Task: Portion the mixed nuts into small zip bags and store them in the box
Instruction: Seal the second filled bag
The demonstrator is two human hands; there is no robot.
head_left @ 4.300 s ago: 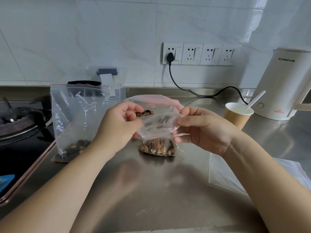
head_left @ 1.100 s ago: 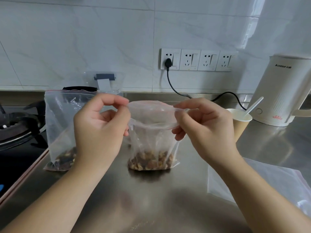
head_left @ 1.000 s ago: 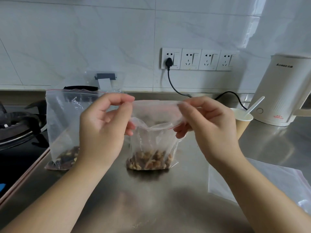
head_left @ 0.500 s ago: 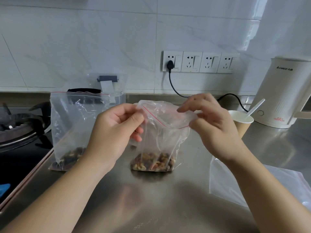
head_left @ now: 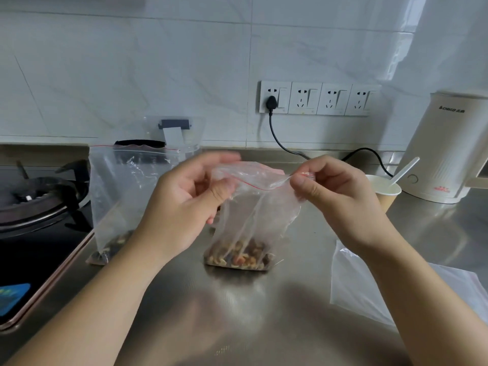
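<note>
Both hands, left hand (head_left: 184, 204) and right hand (head_left: 332, 196), now pinch the small zip bag (head_left: 253, 212) mouth flat, fingers closing its seal; portion nearly ready.

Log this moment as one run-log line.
step: sealing small zip bag | left hand: pinches top | right hand: pinches top corner | nuts: inside

The picture is bright, with soft, even light. The shiny metal table (head_left: 237, 313) shows pale glare and dim, fuzzy shadows under the arms. The left hand (head_left: 184, 207) has blurry fingertips. The wall lines bend near the edges.
</note>
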